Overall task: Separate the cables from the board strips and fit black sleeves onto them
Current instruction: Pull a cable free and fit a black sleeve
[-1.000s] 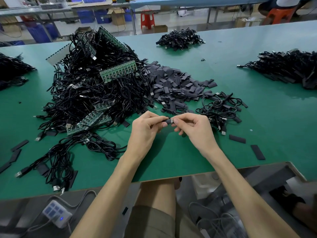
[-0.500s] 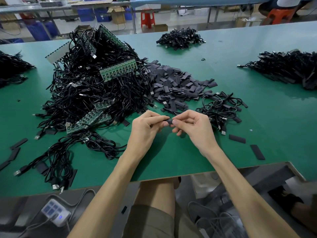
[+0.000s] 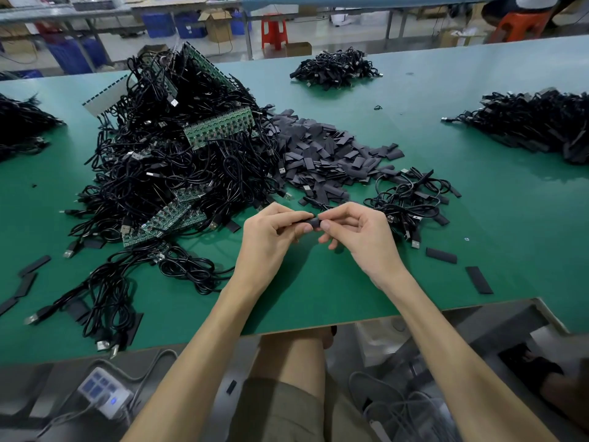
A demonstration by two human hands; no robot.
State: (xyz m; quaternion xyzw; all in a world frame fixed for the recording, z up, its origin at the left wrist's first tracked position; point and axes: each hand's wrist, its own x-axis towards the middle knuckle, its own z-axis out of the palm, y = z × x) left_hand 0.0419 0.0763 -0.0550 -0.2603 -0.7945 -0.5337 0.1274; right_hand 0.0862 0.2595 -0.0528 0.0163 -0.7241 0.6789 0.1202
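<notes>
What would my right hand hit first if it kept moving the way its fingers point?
Its fingers point leftward, so the right hand, pinching the black sleeve, would likely meet the left hand at its fingertips first; depth is unclear.

L hand [image 3: 271,232] & R hand [image 3: 361,237] meet fingertip to fingertip, both pinching black sleeve [image 3: 314,222]; forearms bare, angled inward.

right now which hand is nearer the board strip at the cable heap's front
Left. The left hand sits just right of the board strip; the right hand is farther right, beyond the left.
</notes>
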